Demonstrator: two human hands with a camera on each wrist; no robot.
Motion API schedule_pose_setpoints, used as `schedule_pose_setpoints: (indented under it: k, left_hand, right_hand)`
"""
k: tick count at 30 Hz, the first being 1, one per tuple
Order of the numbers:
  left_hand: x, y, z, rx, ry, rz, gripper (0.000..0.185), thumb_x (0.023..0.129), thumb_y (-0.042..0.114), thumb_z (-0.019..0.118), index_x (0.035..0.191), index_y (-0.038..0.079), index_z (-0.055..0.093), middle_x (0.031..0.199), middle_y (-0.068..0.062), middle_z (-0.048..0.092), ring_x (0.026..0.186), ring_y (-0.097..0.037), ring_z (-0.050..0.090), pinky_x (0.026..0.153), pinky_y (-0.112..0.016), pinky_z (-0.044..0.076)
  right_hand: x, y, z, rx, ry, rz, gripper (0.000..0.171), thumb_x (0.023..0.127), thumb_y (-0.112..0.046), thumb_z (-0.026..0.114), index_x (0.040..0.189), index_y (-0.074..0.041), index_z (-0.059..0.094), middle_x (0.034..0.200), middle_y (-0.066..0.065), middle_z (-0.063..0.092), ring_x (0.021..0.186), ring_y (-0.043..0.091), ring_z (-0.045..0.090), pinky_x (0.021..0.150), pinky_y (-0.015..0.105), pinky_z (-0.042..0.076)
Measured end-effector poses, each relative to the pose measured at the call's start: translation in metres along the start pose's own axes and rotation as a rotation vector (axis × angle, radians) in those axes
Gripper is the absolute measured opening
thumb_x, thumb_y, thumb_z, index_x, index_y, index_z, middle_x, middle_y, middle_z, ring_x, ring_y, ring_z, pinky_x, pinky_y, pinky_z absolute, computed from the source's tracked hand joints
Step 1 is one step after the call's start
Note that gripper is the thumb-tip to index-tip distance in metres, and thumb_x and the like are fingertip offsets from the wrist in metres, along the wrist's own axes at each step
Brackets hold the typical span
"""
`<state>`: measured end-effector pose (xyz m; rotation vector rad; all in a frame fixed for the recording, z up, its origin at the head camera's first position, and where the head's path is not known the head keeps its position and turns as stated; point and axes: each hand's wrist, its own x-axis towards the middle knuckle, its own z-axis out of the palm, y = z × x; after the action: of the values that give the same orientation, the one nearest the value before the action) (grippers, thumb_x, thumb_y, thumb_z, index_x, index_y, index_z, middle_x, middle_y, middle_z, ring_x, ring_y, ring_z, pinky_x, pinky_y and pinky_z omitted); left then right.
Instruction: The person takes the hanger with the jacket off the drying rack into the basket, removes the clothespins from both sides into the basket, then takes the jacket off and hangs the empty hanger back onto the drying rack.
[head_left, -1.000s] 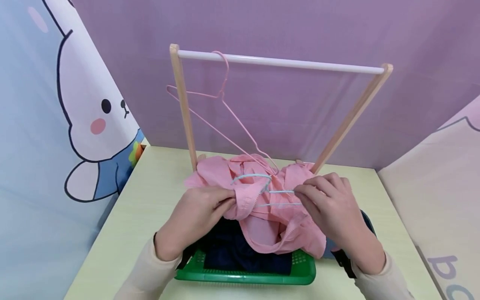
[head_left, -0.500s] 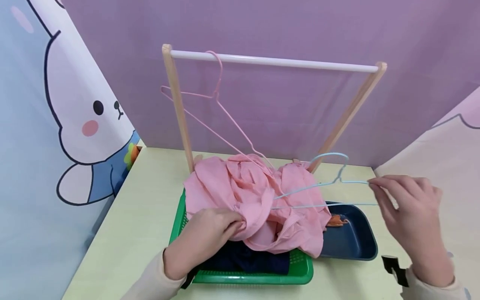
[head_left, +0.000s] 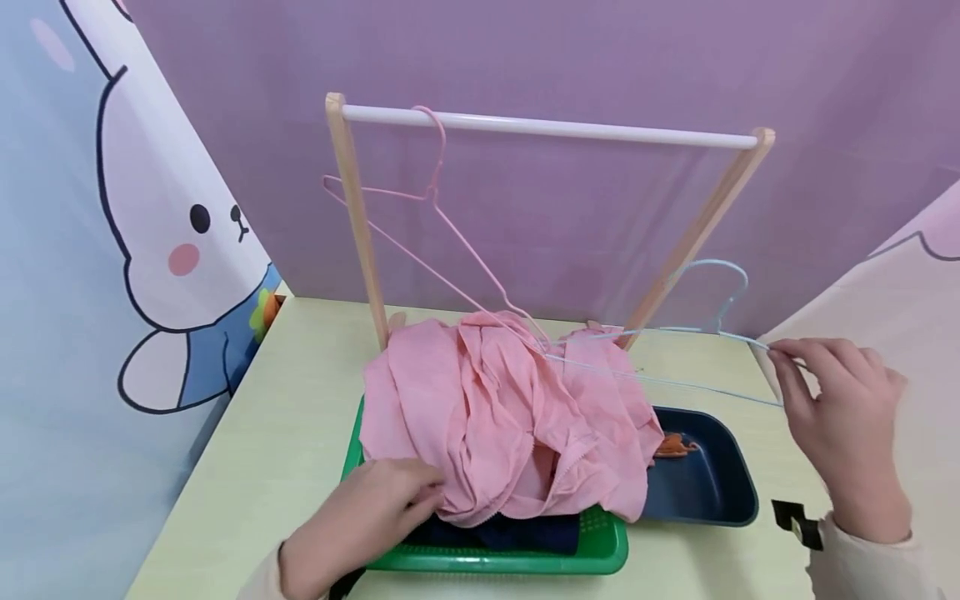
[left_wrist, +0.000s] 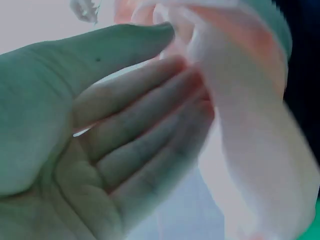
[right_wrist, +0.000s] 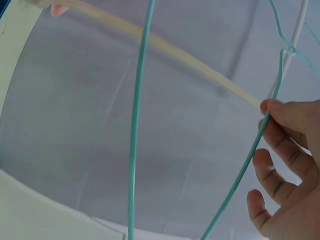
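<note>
With the pink garment (head_left: 480,400) as the centre of the dial and twelve o'clock at the purple curtain (head_left: 562,50), the right hand (head_left: 843,412) is at three o'clock, its thumb and forefinger pinching one arm of the light-blue hanger (right_wrist: 134,125) and the remaining fingers loosely bent, clear of the wire. The hanger's hook points upward; its far end reaches toward nine o'clock, over the garment. The left hand (head_left: 386,504), at eight o'clock, has its fingers extended and together, thumb apart, gripping nothing; the tips meet the garment's edge in view, though I cannot tell whether they touch. The garment lies heaped over the green basket (head_left: 498,563) on the desk (head_left: 300,375), above dark cloth (head_left: 525,535). At four o'clock sits a dark-blue tray (head_left: 720,475) containing something orange (head_left: 672,447); at twelve, a pink hanger (head_left: 432,193) hangs from the white rail (head_left: 547,127).
</note>
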<state>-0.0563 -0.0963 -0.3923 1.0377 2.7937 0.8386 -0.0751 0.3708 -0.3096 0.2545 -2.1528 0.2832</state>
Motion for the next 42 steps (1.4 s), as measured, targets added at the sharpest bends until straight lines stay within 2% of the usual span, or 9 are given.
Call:
schedule_pose_setpoints:
  k: [2,5,9,12,16,20,26,32,42]
  left_hand:
    - [-0.007,-0.004,-0.009,0.014,0.042,-0.064,0.001,0.092,0.019,0.074,0.092,0.019,0.075,0.081,0.016,0.066,0.074,0.000,0.060,0.069,-0.028,0.054]
    - [-0.017,-0.015,-0.021,0.038,0.084,-0.211,0.009,0.090,0.019,0.077,0.099,0.017,0.077,0.093,0.009,0.072,0.086,-0.006,0.066,0.076,-0.033,0.056]
    - [-0.029,-0.039,-0.027,0.040,0.064,-0.414,0.012,0.089,0.019,0.077,0.100,0.012,0.075,0.091,0.003,0.072,0.083,-0.015,0.068,0.073,-0.039,0.056]
    - [-0.037,-0.058,-0.024,0.007,0.040,-0.505,0.020,0.089,0.019,0.076,0.104,0.006,0.073,0.091,-0.002,0.072,0.082,-0.020,0.069,0.072,-0.043,0.056]
    - [-0.042,-0.073,-0.017,-0.107,0.013,-0.581,0.025,0.090,0.018,0.076,0.109,0.001,0.071,0.091,-0.003,0.072,0.080,-0.019,0.070,0.069,-0.039,0.057]
    - [-0.044,-0.079,-0.010,-0.259,0.013,-0.631,0.025,0.090,0.014,0.074,0.110,0.000,0.070,0.090,-0.001,0.072,0.069,-0.015,0.069,0.061,-0.032,0.055]
    - [-0.043,-0.079,-0.005,-0.406,0.018,-0.705,0.024,0.091,0.012,0.073,0.111,0.000,0.070,0.089,-0.002,0.071,0.065,-0.016,0.069,0.060,-0.032,0.056]
    - [-0.041,-0.079,-0.006,-0.427,0.010,-0.701,0.026,0.090,0.016,0.075,0.111,0.000,0.070,0.089,-0.002,0.072,0.065,-0.018,0.069,0.063,-0.034,0.056]
    - [-0.038,-0.082,-0.006,-0.411,0.011,-0.666,0.028,0.088,0.020,0.078,0.108,0.001,0.070,0.083,0.001,0.072,0.063,-0.015,0.069,0.063,-0.034,0.055]
  right_hand:
    - [0.006,0.000,0.006,0.002,0.001,0.013,0.011,0.092,-0.009,0.069,0.092,0.001,0.074,0.089,0.019,0.066,0.075,0.043,0.047,0.070,0.044,0.021]
    - [0.020,0.000,0.015,0.012,-0.002,0.021,0.006,0.091,-0.001,0.070,0.094,0.003,0.073,0.088,0.021,0.064,0.076,0.042,0.046,0.070,0.041,0.020]
    - [0.043,-0.001,0.026,0.036,0.004,0.020,0.009,0.092,-0.002,0.069,0.094,0.006,0.072,0.086,0.022,0.062,0.078,0.039,0.049,0.067,0.039,0.019]
    - [0.063,-0.001,0.035,0.056,0.024,0.032,0.009,0.092,-0.001,0.069,0.093,0.008,0.072,0.085,0.023,0.062,0.076,0.036,0.049,0.068,0.037,0.021]
    - [0.086,-0.003,0.044,0.060,0.018,0.075,0.013,0.094,-0.004,0.068,0.096,0.008,0.073,0.086,0.023,0.062,0.077,0.009,0.043,0.076,0.037,0.023]
    - [0.104,-0.010,0.050,0.061,-0.009,0.119,0.019,0.097,-0.011,0.065,0.099,0.007,0.073,0.088,0.018,0.062,0.086,-0.007,0.030,0.080,0.041,0.021]
    - [0.119,-0.017,0.060,0.066,-0.038,0.124,0.022,0.099,-0.014,0.064,0.100,0.006,0.073,0.091,0.020,0.064,0.085,0.001,0.035,0.080,0.047,0.025]
    - [0.118,-0.019,0.069,0.075,-0.088,0.139,0.020,0.099,-0.014,0.064,0.103,0.003,0.073,0.094,0.019,0.065,0.084,0.027,0.049,0.080,0.051,0.025]
    - [0.114,-0.018,0.080,0.074,-0.117,0.134,0.018,0.098,-0.014,0.066,0.102,0.001,0.074,0.095,0.018,0.065,0.085,0.034,0.049,0.078,0.053,0.024]
